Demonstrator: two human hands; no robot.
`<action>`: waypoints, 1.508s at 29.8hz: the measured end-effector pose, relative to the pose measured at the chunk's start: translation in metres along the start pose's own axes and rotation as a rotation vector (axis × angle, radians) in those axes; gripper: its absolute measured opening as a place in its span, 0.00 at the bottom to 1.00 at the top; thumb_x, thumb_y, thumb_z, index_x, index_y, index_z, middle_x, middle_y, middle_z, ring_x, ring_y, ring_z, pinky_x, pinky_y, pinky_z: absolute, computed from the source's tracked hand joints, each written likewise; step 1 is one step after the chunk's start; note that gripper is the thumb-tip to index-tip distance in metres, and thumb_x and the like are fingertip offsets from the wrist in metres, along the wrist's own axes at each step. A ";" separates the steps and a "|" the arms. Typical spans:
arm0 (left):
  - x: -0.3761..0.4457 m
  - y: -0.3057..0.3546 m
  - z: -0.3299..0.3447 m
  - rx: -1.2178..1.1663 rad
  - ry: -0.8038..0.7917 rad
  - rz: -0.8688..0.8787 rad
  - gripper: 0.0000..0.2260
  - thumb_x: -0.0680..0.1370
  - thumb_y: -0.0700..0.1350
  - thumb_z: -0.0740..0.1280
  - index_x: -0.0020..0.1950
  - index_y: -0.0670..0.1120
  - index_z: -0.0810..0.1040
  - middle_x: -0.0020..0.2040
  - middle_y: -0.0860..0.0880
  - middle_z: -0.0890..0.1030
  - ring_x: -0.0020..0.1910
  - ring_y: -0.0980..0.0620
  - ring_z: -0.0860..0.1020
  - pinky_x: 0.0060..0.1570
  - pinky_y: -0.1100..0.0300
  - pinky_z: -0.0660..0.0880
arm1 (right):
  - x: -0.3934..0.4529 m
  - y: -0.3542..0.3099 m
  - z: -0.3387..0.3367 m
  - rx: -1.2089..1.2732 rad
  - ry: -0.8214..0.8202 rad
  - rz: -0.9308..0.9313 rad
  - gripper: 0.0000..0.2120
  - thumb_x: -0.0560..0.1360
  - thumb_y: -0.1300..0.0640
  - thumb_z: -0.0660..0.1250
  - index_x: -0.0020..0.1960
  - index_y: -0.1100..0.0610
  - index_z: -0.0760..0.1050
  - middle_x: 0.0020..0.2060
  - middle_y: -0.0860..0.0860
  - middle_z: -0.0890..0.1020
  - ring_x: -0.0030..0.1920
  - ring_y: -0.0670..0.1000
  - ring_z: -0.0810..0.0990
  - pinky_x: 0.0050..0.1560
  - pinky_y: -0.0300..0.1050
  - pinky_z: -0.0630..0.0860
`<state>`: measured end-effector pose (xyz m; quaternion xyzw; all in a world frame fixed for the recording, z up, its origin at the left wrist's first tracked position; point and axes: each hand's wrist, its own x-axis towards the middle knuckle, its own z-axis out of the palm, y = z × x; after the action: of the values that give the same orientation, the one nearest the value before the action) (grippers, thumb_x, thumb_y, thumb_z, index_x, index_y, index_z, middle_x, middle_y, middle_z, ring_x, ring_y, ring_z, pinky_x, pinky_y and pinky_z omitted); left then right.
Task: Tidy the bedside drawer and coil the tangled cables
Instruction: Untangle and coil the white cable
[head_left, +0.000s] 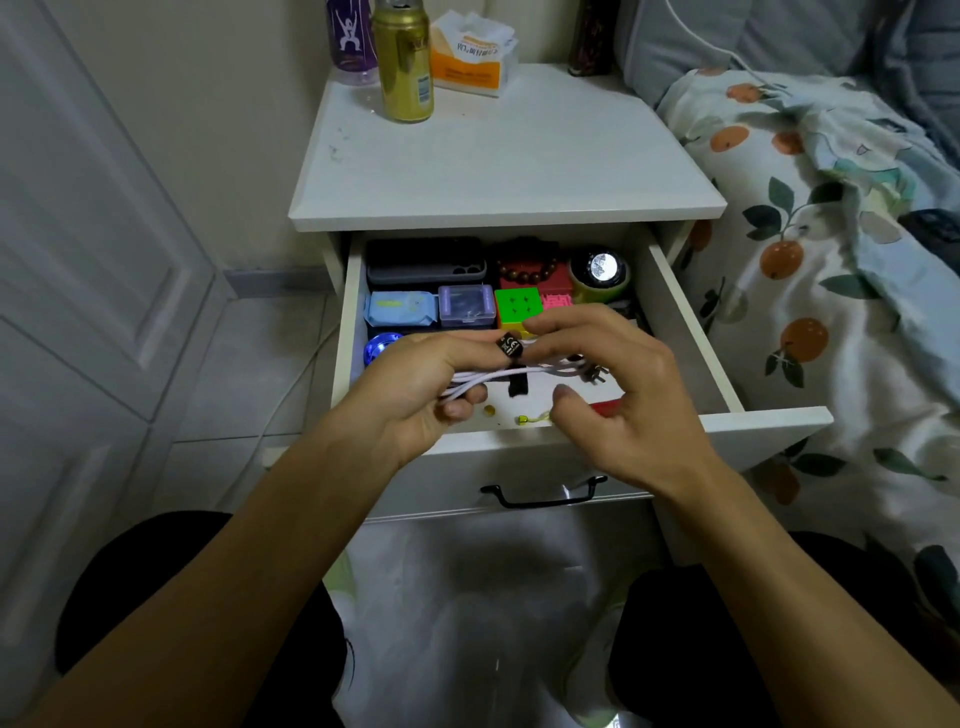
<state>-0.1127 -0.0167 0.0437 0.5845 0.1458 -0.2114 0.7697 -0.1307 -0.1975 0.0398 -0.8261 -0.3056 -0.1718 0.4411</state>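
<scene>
White cable bundle (498, 375), folded into several parallel loops, was held over the front of the open drawer (691, 332), its long axis running left to right between the two hands.

Left hand (415, 384): fingers curled round the left end of the bundle, loops gripped in the palm, thumb on top.

Right hand (602, 364): index finger and thumb pinched near the black strap (511, 347) at the middle of the bundle; the remaining fingers were spread and loosely curled over the right end. The strap bore a printed mark on its upper tab, and its loose tail hung below the cable. The right hand lay nearer the strap; fastening it would likely fall to that hand while the left steadied the coil.

Connector ends (595, 373) projected at the right of the bundle, below the right fingers; their type was too small to tell.

Drawer contents behind the bundle: green puzzle cube (517, 306), clear lidded box (466, 305), blue wipes packet (400, 307), dark phone case (426, 260), bead bracelet (527, 270), round speaker-like item (600, 273). On the drawer floor below the bundle: a small gold piece (489, 410) and a yellow-tipped bit (523, 419).

Hidden: the drawer floor under both hands, a blue object (382, 345) largely covered by the left hand, a red item (605, 410) behind the right thumb. Whether the strap was already closed round the cable could not be made out, possibly only half wrapped.
</scene>
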 end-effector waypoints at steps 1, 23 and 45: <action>0.000 0.001 -0.001 -0.007 -0.003 -0.005 0.11 0.75 0.35 0.68 0.56 0.41 0.82 0.40 0.45 0.79 0.24 0.57 0.67 0.18 0.69 0.58 | -0.001 0.001 -0.001 -0.020 -0.022 -0.012 0.12 0.69 0.65 0.68 0.52 0.63 0.82 0.55 0.54 0.81 0.58 0.50 0.78 0.57 0.39 0.73; -0.006 -0.003 0.001 0.065 -0.012 0.113 0.06 0.77 0.36 0.68 0.52 0.38 0.83 0.32 0.48 0.81 0.26 0.56 0.68 0.19 0.68 0.62 | 0.004 -0.006 0.009 0.424 0.167 0.287 0.06 0.70 0.70 0.74 0.44 0.62 0.82 0.43 0.56 0.82 0.47 0.52 0.82 0.48 0.49 0.79; -0.001 -0.018 0.009 0.332 0.222 0.523 0.06 0.78 0.49 0.70 0.50 0.51 0.86 0.41 0.59 0.85 0.40 0.67 0.80 0.33 0.76 0.70 | 0.008 -0.012 0.011 0.304 0.034 0.434 0.02 0.71 0.65 0.74 0.41 0.62 0.81 0.39 0.47 0.82 0.41 0.44 0.81 0.49 0.40 0.77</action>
<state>-0.1230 -0.0289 0.0318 0.7391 0.0375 0.0376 0.6715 -0.1323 -0.1804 0.0450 -0.7937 -0.1361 -0.0392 0.5916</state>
